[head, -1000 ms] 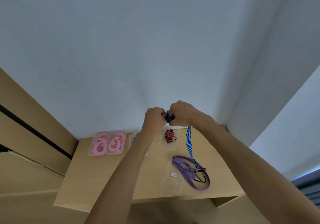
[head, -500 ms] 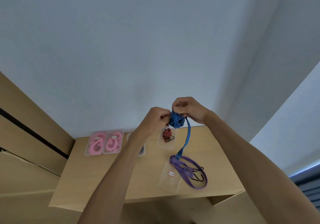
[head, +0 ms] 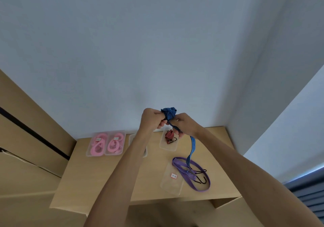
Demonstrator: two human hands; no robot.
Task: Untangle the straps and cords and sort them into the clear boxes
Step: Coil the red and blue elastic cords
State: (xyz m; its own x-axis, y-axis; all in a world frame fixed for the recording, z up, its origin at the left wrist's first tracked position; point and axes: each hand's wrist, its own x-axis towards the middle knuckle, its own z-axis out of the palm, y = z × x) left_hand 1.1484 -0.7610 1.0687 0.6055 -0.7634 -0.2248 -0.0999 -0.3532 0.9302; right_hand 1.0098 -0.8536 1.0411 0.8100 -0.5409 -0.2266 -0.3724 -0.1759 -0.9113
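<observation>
A blue cord bundle is being gripped by the raised left hand, while its trailing length is being pinched by the right hand above the bench.

A blue striped cord is bunched in a ball at frame centre, its tail hanging down to a purple strap looped at lower right beside a labelled clear box. Left of centre, two boxes hold pink cords; another holds what looks like a red cord.
</observation>
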